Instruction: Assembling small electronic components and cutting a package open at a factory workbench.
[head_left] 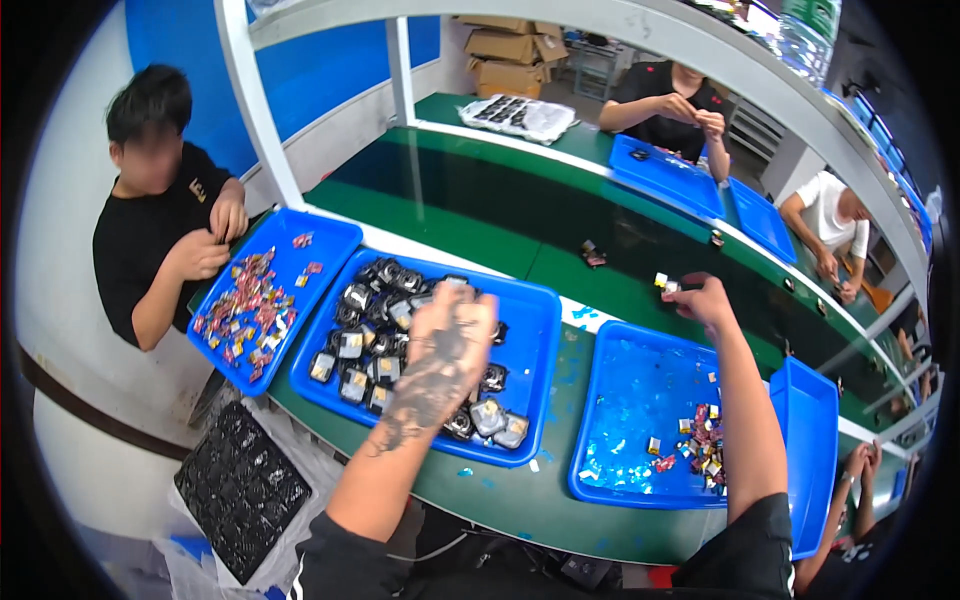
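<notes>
Over one blue tray (pixel 547 330) with left hand (pixel 452 325) (cannot tell grip); pinching one small part (pixel 665 283) with right hand (pixel 706 300).

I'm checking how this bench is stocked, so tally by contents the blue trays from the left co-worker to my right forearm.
Blue trays with small multicoloured parts: 2
Blue tray with larger black-and-grey parts: 1
Total: 3
</notes>
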